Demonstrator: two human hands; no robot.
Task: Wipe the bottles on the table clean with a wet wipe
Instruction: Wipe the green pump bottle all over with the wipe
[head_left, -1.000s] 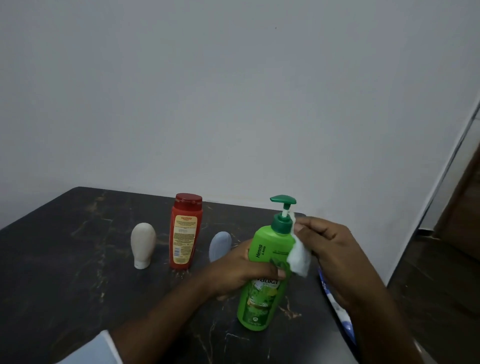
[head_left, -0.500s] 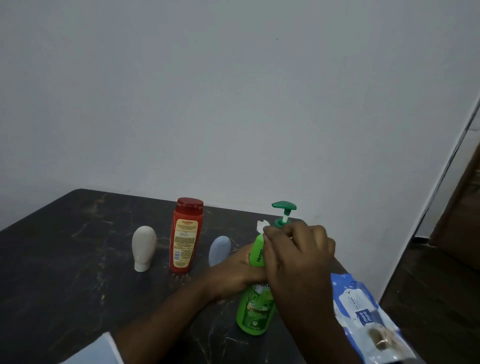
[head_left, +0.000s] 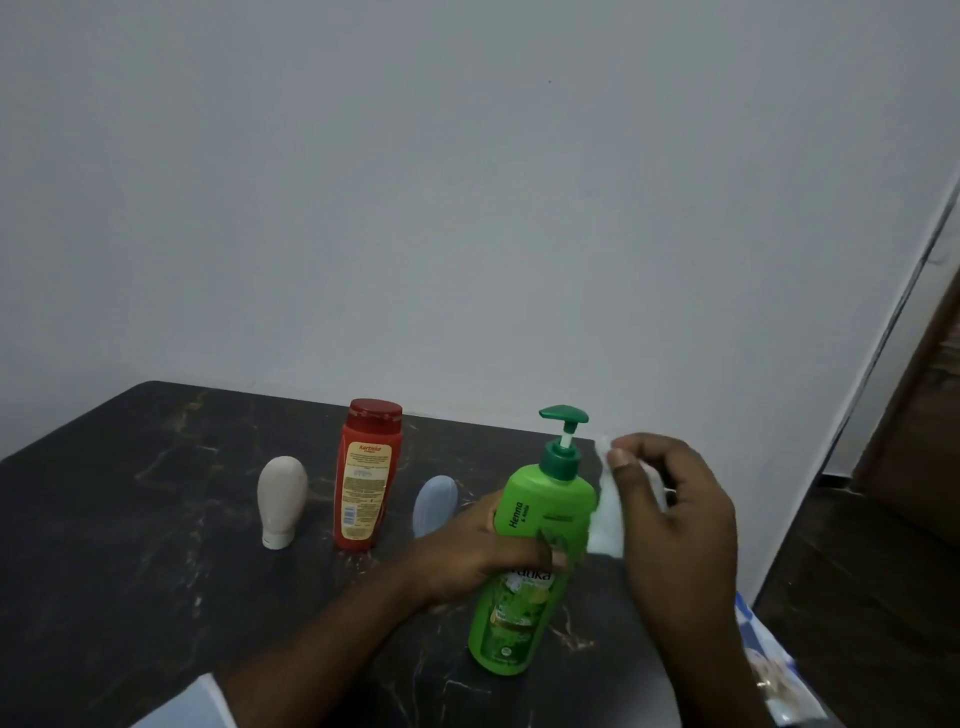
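4 bottles on the dark table (head_left: 130, 519): green pump bottle (head_left: 545, 499) near-right, red bottle (head_left: 366, 478) far-centre, beige tube (head_left: 281, 499) left of it standing on its cap, blue-grey tube (head_left: 434, 501) between red and green, partly hidden behind the left hand (head_left: 478, 561); 1 wet wipe (head_left: 608, 525), 1 wipes pack (head_left: 774, 670) at the near-right edge, cut off by frame. Left hand wraps the green bottle mid-body, thumb across the label, bottle slightly tilted. Right hand (head_left: 675, 504) sits right of the pump, fingers curled, pinching the wipe, which hangs against the bottle's right shoulder
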